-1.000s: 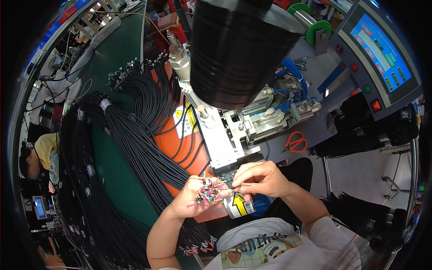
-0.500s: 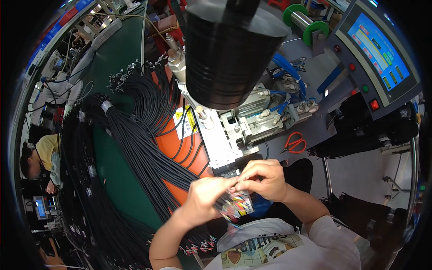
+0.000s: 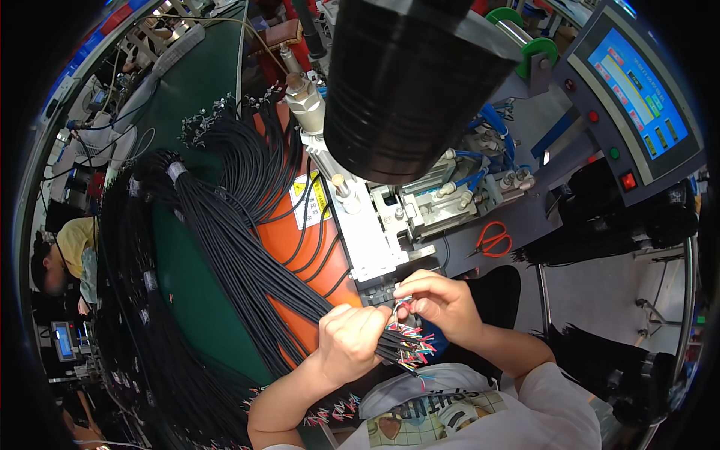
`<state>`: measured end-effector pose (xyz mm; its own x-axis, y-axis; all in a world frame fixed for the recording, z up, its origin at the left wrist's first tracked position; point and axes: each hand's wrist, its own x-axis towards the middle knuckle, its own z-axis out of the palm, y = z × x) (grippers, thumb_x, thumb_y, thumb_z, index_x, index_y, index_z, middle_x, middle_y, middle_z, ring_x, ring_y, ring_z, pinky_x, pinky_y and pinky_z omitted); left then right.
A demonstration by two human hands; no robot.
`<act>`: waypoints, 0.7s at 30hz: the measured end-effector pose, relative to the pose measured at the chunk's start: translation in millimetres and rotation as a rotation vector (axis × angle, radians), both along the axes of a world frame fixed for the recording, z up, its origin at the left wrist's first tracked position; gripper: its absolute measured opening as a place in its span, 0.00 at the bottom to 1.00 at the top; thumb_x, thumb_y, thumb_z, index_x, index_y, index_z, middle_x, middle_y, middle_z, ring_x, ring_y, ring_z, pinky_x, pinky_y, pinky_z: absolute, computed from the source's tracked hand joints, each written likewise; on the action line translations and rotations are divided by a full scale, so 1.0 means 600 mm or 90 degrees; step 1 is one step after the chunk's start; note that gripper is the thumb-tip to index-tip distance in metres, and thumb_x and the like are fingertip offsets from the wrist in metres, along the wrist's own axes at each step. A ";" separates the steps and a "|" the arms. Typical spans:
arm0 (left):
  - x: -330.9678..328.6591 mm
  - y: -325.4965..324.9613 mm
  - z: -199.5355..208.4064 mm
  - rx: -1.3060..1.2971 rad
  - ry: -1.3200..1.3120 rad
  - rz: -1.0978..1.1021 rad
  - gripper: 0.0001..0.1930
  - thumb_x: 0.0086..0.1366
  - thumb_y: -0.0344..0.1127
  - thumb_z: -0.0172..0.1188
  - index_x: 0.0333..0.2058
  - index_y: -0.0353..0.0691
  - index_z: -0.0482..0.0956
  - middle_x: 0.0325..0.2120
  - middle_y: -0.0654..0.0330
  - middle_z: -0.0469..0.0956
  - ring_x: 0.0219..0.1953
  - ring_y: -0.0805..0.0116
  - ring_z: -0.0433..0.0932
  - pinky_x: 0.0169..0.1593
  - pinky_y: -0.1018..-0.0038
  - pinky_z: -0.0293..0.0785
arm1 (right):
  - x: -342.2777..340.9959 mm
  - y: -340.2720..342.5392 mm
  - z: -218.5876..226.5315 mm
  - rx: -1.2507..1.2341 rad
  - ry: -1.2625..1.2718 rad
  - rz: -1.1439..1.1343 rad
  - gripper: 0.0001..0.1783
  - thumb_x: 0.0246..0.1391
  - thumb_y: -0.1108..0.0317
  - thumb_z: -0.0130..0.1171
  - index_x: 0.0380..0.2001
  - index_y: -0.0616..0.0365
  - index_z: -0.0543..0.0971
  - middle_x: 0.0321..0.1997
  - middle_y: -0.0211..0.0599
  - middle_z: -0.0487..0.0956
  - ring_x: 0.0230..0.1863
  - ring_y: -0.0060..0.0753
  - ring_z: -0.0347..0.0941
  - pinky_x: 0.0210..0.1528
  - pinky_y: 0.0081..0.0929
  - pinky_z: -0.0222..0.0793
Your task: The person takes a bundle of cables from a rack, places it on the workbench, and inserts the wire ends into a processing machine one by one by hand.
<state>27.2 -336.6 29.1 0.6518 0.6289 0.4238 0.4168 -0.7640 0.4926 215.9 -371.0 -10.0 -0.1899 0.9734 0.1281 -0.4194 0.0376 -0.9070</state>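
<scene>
My left hand (image 3: 351, 335) is closed, thumb and fingers pressed together around a black cable near its stripped end. Close beside it, my right hand (image 3: 444, 306) pinches the thin coloured wires (image 3: 403, 306) that come out of that end. Both hands meet just in front of the dark jaw block (image 3: 375, 290) of a white and silver machine (image 3: 369, 244). Beneath them fans out a thick bundle of black cables (image 3: 255, 277), whose bared tips (image 3: 412, 349) show red, green, white and yellow wires. My fingers partly hide the held cable.
A large black cylinder (image 3: 416, 97) hangs over the machine. Red-handled scissors (image 3: 493, 238) lie right of it. A control panel with a lit screen (image 3: 637, 94) stands at far right, near hanging black cable bundles (image 3: 611, 229). Orange (image 3: 289, 244) and green (image 3: 199, 315) surfaces lie left.
My hands have drawn slightly apart, the right one shifting its pinch on the coloured wires. The bundle's coloured tips now spread more visibly below. The view has shifted a little.
</scene>
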 end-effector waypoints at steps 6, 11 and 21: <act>-0.010 0.016 0.010 -0.143 -0.055 -0.055 0.14 0.42 0.34 0.71 0.27 0.38 0.76 0.18 0.60 0.76 0.17 0.64 0.73 0.23 0.72 0.67 | 0.018 0.016 0.022 -0.110 0.013 0.116 0.10 0.57 0.81 0.56 0.43 0.70 0.77 0.41 0.41 0.77 0.34 0.23 0.78 0.36 0.17 0.75; -0.013 0.013 0.000 -0.293 -0.087 -0.031 0.14 0.42 0.33 0.71 0.27 0.37 0.77 0.17 0.59 0.75 0.18 0.62 0.74 0.25 0.73 0.69 | 0.006 0.018 0.012 0.285 -0.431 -0.146 0.10 0.48 0.78 0.61 0.36 0.64 0.79 0.32 0.38 0.78 0.25 0.24 0.76 0.25 0.19 0.70; 0.000 -0.001 -0.004 0.050 0.141 -0.050 0.29 0.41 0.32 0.62 0.47 0.29 0.76 0.34 0.54 0.74 0.30 0.61 0.74 0.31 0.71 0.72 | 0.015 0.027 0.014 0.291 -0.731 -0.127 0.06 0.48 0.70 0.59 0.24 0.59 0.74 0.25 0.38 0.71 0.20 0.43 0.73 0.21 0.36 0.67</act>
